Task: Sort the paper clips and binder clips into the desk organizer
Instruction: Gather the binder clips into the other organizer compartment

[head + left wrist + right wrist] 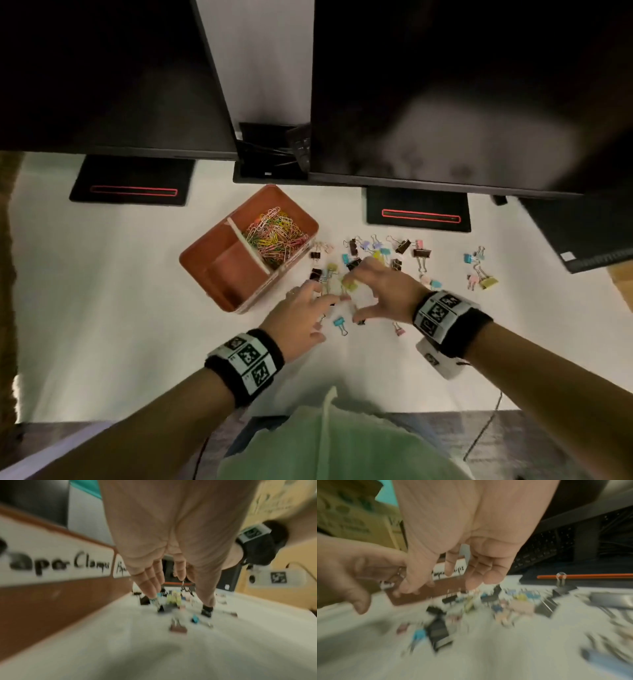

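A brown desk organizer (219,246) stands on the white desk. Its far compartment holds a heap of coloured paper clips (277,236); the near compartment (236,270) looks bare. Coloured and black binder clips (387,253) lie scattered to its right. My left hand (325,315) reaches over the nearest clips with straight fingers (150,588) pointing down at them. My right hand (354,298) hovers just right of it, fingers loosely bent over a yellow clip (349,284), thumb spread apart. Neither hand visibly holds a clip. The organizer's near wall carries a handwritten label (51,563).
Two dark monitors hang over the back of the desk, their black stands (130,185) (418,212) behind the organizer and the clips. A dark keyboard or laptop (589,236) sits at the far right. More clips (479,270) lie off to the right. The desk's front edge is near my body.
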The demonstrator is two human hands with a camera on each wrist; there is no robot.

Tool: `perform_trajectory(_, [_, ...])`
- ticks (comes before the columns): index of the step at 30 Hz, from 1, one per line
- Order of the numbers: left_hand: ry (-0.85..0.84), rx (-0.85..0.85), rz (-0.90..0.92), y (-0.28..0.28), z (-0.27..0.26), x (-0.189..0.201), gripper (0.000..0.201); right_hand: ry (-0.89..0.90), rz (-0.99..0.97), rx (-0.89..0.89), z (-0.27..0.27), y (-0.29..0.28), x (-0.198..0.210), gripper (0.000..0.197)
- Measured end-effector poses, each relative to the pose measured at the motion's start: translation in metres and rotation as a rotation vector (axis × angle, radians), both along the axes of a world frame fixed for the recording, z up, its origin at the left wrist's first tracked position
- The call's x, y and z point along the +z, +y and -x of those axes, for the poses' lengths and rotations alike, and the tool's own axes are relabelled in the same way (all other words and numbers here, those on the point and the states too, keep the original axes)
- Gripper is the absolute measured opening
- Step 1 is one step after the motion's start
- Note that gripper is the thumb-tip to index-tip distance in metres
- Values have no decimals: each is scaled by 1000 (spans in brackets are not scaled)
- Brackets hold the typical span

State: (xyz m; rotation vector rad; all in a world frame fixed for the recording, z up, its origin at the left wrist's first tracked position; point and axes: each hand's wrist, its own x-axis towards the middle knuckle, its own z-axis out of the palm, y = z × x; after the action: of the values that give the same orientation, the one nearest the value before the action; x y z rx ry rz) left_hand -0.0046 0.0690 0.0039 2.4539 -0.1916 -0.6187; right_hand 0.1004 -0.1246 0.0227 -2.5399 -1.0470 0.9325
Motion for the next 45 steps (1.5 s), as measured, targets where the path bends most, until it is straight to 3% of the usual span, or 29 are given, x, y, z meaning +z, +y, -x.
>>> perform_trajectory(4, [18,-42,-123,-13,1,-33,66,46,122,50,26,-10,-21,75])
perform_trajectory(8, [-9,20,-13,-12,1,-47,33,33,146,-7,35,1,-36,73])
perform_trajectory(12, [-65,75,27,-4,2,-55,10,45,71,-121,33,4,-47,48])
perform_trajectory(15, [-88,139,67,-2,3,-56,11,28,0,-155,31,5,-51,25])
perform_trajectory(20, [-109,232,198,0,5,-48,16,-22,-111,-230,28,0,-55,15])
perform_trajectory(27, [-238,245,335,11,10,8,16,-66,-143,-249,15,1,-55,7])
perform_trajectory(33, [-333,438,419,46,20,43,19,-45,-169,-150,12,13,-40,18])
perform_trajectory(37, [-396,655,371,83,24,50,22,-80,-390,-7,17,50,2,14])
perform_trajectory(40, [-327,769,286,109,24,48,29,-74,-507,79,20,103,22,13])
perform_trajectory(45, [-212,860,264,127,16,59,16,0,-480,2,25,162,35,50])
